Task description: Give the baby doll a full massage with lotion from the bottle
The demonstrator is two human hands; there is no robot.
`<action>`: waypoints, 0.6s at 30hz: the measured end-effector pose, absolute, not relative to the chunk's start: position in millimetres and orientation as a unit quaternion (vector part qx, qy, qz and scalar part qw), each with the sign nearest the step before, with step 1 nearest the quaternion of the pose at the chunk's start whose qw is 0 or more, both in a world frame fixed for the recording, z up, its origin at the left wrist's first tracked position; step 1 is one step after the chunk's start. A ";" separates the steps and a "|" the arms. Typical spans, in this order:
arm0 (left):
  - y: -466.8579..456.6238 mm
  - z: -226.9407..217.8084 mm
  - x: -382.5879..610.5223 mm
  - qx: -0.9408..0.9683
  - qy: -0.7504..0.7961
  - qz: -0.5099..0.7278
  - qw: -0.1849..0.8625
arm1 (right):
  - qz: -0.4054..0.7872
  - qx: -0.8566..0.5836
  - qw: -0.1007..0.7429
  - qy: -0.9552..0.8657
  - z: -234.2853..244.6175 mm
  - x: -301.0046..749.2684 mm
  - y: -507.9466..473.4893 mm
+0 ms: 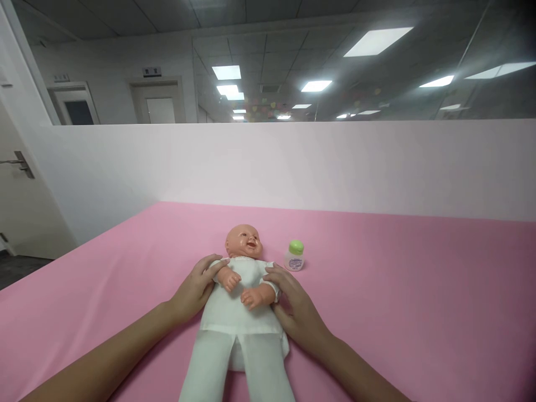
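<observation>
A baby doll point(240, 318) in a white top and white trousers lies on its back, head away from me and feet toward me. My left hand point(197, 287) grips the doll's side at the upper arm, its fingers over the short sleeve. On the opposite side, my right hand point(298, 307) is curled round the other sleeve and arm, the thumb low against the body. Both of the doll's forearms rest over its chest. A small jar with a green lid point(295, 257) stands upright beside the doll's head, just beyond my right hand and apart from it.
Pink cloth point(402, 301) covers the table under the doll. A low white wall point(293, 167) with glass above it borders the far side. At the left, a door with a metal handle point(23, 163) stands past the table's edge.
</observation>
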State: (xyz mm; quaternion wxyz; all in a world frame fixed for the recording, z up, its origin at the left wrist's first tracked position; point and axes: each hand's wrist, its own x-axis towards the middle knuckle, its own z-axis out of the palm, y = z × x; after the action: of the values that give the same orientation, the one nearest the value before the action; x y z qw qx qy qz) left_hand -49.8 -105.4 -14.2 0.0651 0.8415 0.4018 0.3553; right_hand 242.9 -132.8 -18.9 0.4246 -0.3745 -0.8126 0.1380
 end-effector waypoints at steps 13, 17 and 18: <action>-107.0 -10.3 -48.1 0.844 0.393 0.360 0.065 | 0.132 -0.373 0.419 -0.817 -20.0 244.8 -131.6; -105.4 -14.4 -49.5 0.838 0.395 0.365 0.091 | 0.171 -0.377 0.430 -0.802 -18.1 243.6 -131.5; -104.8 -15.9 -49.5 0.831 0.397 0.376 0.102 | 0.186 -0.381 0.442 -0.790 -17.0 242.9 -131.7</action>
State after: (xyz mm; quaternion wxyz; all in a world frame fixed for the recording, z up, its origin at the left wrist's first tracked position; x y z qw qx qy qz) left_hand -49.5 -104.8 -15.9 0.1021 0.8310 0.3971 0.3760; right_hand 242.9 -131.7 -17.0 0.4420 -0.3811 -0.7904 0.1864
